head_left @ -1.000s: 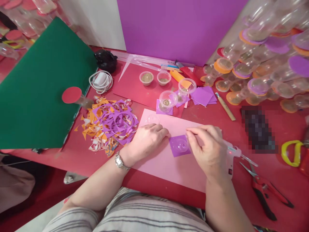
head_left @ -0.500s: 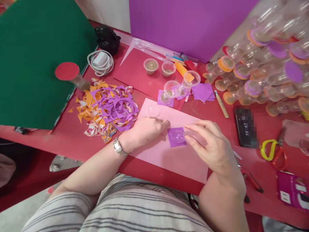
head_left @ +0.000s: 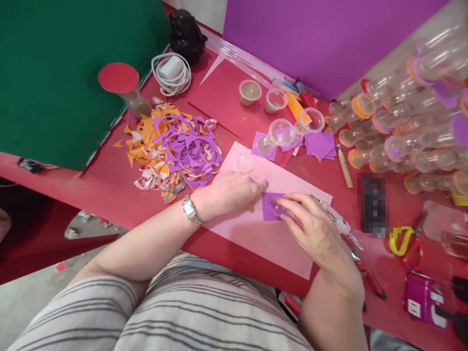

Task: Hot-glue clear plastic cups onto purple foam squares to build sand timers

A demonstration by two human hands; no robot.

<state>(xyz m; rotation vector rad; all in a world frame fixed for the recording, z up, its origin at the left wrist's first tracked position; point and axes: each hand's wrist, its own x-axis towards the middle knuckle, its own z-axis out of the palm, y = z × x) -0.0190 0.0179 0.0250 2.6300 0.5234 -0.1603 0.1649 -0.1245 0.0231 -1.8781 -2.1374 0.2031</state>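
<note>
My right hand (head_left: 310, 222) is closed, its thumb and fingers pinching a small clear plastic dome (head_left: 281, 207). The dome sits on a purple paper square (head_left: 269, 210), partly covered by my fingers. Palm down on the pink sheet (head_left: 252, 243), my left hand (head_left: 237, 190) lies just left of the square, its fingers curled together and the index tip near the square's corner. Whether anything is under those fingers is hidden. Another clear plastic dome (head_left: 244, 162) lies on the pink sheet behind my left hand.
Paper scraps (head_left: 175, 151) heap at the left, beside a red-topped clear piece (head_left: 119, 78). Sand-filled cups (head_left: 250, 92) and purple squares (head_left: 321, 145) stand behind. At right are stacked clear shakers (head_left: 402, 122), a wooden-handled tool (head_left: 344, 165), a blurred dark phone (head_left: 373, 204) and scissors (head_left: 402, 241).
My right-hand fingers have moved left over the clear dome and closed on it. The left hand stays beside the square. The camera view has shifted and tilted.
</note>
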